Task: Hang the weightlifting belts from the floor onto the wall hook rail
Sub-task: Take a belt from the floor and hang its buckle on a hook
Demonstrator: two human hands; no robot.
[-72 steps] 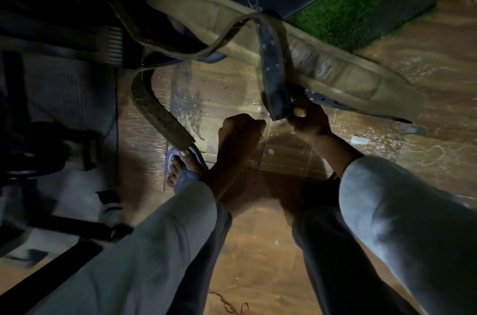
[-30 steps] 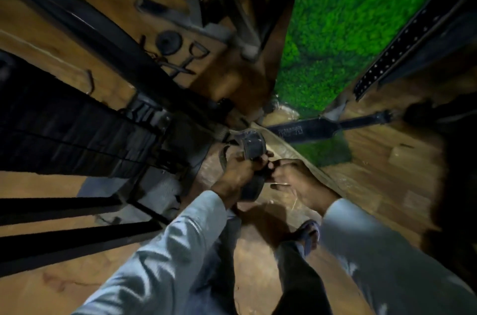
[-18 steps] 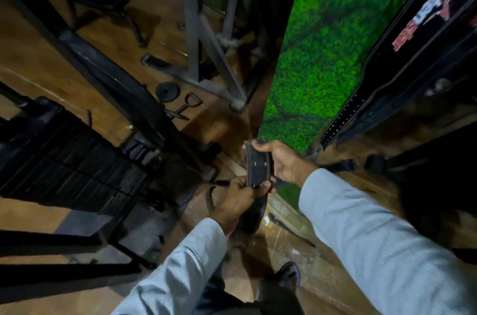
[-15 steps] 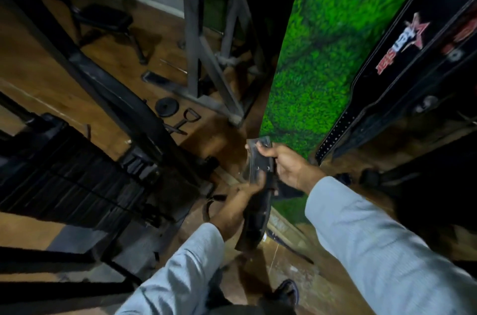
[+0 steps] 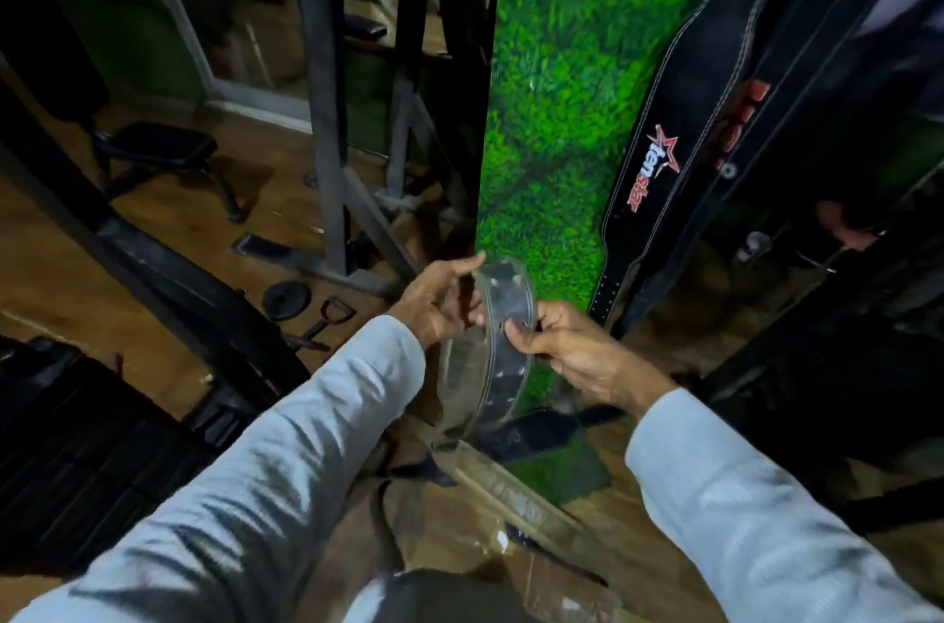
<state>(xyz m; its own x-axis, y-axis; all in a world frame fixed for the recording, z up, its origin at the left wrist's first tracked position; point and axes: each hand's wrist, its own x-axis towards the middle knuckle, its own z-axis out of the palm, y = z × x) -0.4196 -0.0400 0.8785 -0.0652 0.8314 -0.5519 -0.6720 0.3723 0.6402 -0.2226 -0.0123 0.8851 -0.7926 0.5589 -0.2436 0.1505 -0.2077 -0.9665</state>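
Observation:
I hold a dark leather belt with punched holes, folded over at its top, in front of the green turf wall. My left hand grips its left edge near the fold. My right hand pinches the strap from the right. The belt's lower end hangs down toward the floor. A tan belt and a black belt lie on the floor below. Black belts, one with a star logo, hang on the wall at right. The hook rail is out of view.
Gym machine frames and a black slanted beam stand to the left. A weight plate and a cable handle lie on the wooden floor. A bench sits further back.
I have risen from crouching over the floor belts to standing. The dark belt came up with both hands, and my view lifted to the wall with the hanging belts.

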